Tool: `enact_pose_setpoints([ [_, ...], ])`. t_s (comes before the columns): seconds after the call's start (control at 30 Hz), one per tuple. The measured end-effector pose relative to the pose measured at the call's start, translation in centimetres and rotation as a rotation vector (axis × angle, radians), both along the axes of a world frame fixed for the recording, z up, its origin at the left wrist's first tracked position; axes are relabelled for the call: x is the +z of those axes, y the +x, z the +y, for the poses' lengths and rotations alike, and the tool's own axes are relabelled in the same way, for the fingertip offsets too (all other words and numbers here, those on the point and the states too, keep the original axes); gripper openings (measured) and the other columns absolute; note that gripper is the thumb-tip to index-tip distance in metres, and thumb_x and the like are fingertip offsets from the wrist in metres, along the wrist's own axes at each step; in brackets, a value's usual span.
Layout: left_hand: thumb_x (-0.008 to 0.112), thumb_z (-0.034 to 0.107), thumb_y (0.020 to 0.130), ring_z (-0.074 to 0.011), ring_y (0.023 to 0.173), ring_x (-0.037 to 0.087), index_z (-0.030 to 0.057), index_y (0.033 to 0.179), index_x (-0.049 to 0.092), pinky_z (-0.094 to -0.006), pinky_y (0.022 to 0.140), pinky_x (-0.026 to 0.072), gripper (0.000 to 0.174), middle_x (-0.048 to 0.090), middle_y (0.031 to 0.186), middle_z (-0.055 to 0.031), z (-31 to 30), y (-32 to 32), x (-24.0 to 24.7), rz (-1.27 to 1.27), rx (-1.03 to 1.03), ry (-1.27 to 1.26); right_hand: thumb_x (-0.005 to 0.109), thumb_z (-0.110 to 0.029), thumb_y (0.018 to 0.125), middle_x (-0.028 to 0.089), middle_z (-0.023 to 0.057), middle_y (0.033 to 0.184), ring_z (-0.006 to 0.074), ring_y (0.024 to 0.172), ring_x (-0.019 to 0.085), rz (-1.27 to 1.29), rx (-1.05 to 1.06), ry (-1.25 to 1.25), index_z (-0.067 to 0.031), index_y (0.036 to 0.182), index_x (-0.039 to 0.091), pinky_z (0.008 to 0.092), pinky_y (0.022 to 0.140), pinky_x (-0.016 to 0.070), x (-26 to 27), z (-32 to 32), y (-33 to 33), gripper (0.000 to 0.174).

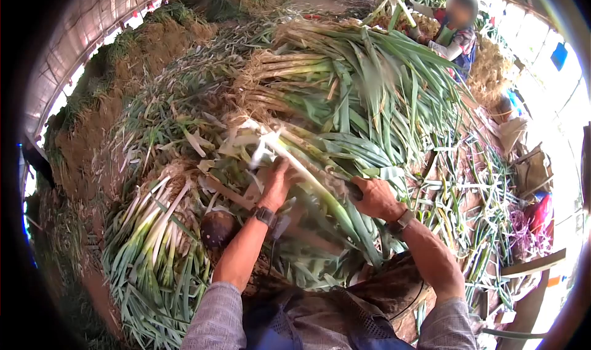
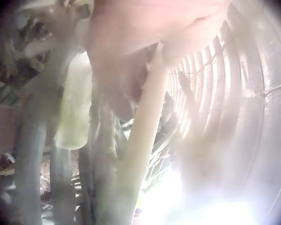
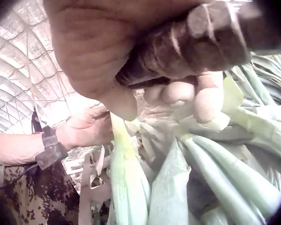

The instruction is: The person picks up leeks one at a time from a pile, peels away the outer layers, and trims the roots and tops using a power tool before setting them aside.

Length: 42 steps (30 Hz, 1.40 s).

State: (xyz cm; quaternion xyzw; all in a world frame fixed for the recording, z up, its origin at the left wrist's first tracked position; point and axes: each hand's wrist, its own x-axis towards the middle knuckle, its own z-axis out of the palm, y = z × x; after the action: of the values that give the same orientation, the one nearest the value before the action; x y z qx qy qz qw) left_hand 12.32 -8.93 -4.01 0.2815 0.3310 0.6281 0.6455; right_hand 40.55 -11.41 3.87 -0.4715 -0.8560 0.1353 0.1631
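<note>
My left hand (image 1: 277,184) grips a long green onion (image 1: 326,198) near its white end, the stalk slanting down to the right across my lap. In the left wrist view, the pale stalk (image 2: 145,126) runs down from under the fingers. My right hand (image 1: 375,199) holds a tool by a dark handle (image 3: 178,44) bound with thin bands; the tool's far part blurs beside the stalk in the head view. Below that hand, in the right wrist view, green leaves (image 3: 131,183) spread out.
A big heap of green onions (image 1: 369,97) lies ahead, roots to the left. Another bundle (image 1: 148,233) rests at left, beside a dark round object (image 1: 218,229). Loose leaves (image 1: 455,221) litter the right side. Another person (image 1: 458,39) sits at the far right, holding stalks.
</note>
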Motion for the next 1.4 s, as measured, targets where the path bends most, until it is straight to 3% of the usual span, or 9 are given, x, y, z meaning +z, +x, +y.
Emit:
enact_pose_setpoints([
  [0.1, 0.069, 0.023, 0.092, -0.0218, 0.09, 0.066, 0.0063, 0.114, 0.06, -0.0399, 0.071, 0.0593, 0.03, 0.065, 0.104, -0.0075, -0.1, 0.3, -0.5, 0.103, -0.008, -0.053, 0.068, -0.024, 0.079, 0.065, 0.0194, 0.072, 0.0402, 0.071, 0.063, 0.023, -0.02, -0.079, -0.0069, 0.102, 0.065, 0.0498, 0.063, 0.0489, 1.3, 0.0, -1.1, 0.029],
  [0.4, 0.068, 0.021, 0.092, -0.0229, 0.087, 0.066, 0.0084, 0.116, 0.055, -0.0439, 0.069, 0.0611, 0.03, 0.062, 0.101, -0.0058, -1.0, 1.4, -1.4, 0.053, -0.074, -0.08, 0.068, -0.028, 0.079, 0.065, 0.0193, 0.074, 0.0394, 0.07, 0.063, 0.039, 0.037, -0.026, -0.0074, 0.103, 0.064, 0.0498, 0.065, 0.0472, 2.5, 0.5, -2.8, 0.031],
  [0.67, 0.061, 0.05, 0.094, -0.0237, 0.092, 0.066, 0.0096, 0.118, 0.053, -0.0423, 0.074, 0.0603, 0.048, 0.063, 0.104, -0.0081, -1.8, 1.4, -0.7, 0.15, -0.055, -0.094, 0.067, -0.021, 0.076, 0.066, 0.0185, 0.075, 0.0398, 0.071, 0.064, 0.06, 0.015, -0.003, -0.0099, 0.106, 0.067, 0.0489, 0.065, 0.05, 0.2, 1.3, -2.9, 0.032],
  [0.77, 0.048, 0.061, 0.096, -0.023, 0.097, 0.064, 0.0115, 0.121, 0.053, -0.0433, 0.08, 0.0576, 0.056, 0.062, 0.104, -0.0067, -2.1, 1.5, -1.7, 0.096, -0.092, -0.038, 0.066, -0.021, 0.079, 0.066, 0.019, 0.074, 0.0404, 0.071, 0.064, 0.011, 0.113, -0.012, -0.0091, 0.101, 0.068, 0.0501, 0.064, 0.0498, 0.8, 1.1, -2.6, 0.026],
  [0.9, 0.042, 0.066, 0.096, -0.0229, 0.097, 0.061, 0.0127, 0.119, 0.054, -0.0455, 0.081, 0.0539, 0.059, 0.062, 0.101, -0.0065, -2.6, 2.8, 0.5, -0.041, 0.008, -0.161, 0.066, -0.024, 0.083, 0.065, 0.0196, 0.072, 0.0414, 0.07, 0.062, 0.139, 0.04, 0.028, -0.0071, 0.092, 0.065, 0.0507, 0.063, 0.049, 2.1, 0.8, -2.6, 0.019],
  [1.0, 0.035, 0.068, 0.096, -0.0209, 0.1, 0.058, 0.0146, 0.12, 0.052, -0.0386, 0.087, 0.0517, 0.061, 0.059, 0.101, -0.0037, -3.4, 3.3, 2.9, 0.105, 0.023, -0.014, 0.067, -0.025, 0.082, 0.064, 0.0202, 0.071, 0.0414, 0.069, 0.062, 0.066, 0.043, 0.039, -0.0069, 0.091, 0.063, 0.0516, 0.063, 0.048, 0.0, 0.9, -2.3, 0.02],
  [1.1, 0.028, 0.075, 0.093, -0.0187, 0.07, 0.053, 0.0142, 0.089, 0.052, -0.0354, 0.066, 0.0469, 0.066, 0.052, 0.074, -0.0002, -3.8, 3.1, 3.5, -0.311, -0.038, -0.171, 0.067, -0.027, 0.081, 0.063, 0.02, 0.071, 0.0419, 0.069, 0.061, -0.074, 0.05, -0.011, -0.0082, 0.094, 0.064, 0.0518, 0.062, 0.0471, -0.4, 1.1, -1.8, 0.022],
  [1.23, 0.024, 0.074, 0.094, -0.0155, 0.051, 0.038, 0.0158, 0.081, 0.05, -0.0354, 0.05, 0.0367, 0.065, 0.035, 0.057, 0.004, -2.5, 1.6, 0.9, -0.295, -0.137, -0.012, 0.067, -0.027, 0.08, 0.064, 0.0197, 0.072, 0.0426, 0.069, 0.061, 0.076, 0.044, 0.091, -0.0091, 0.099, 0.065, 0.0514, 0.062, 0.0468, -0.3, 1.0, -2.4, 0.026],
  [1.4, 0.03, 0.07, 0.095, -0.0131, 0.049, 0.036, 0.0177, 0.082, 0.051, -0.0332, 0.048, 0.0345, 0.058, 0.032, 0.056, 0.0052, -2.8, 1.6, 1.3, -0.247, -0.108, -0.102, 0.069, -0.024, 0.077, 0.066, 0.0194, 0.078, 0.0411, 0.074, 0.063, -0.076, 0.025, -0.034, -0.008, 0.104, 0.063, 0.0494, 0.065, 0.0488, 0.9, 0.9, -3.0, 0.033],
])
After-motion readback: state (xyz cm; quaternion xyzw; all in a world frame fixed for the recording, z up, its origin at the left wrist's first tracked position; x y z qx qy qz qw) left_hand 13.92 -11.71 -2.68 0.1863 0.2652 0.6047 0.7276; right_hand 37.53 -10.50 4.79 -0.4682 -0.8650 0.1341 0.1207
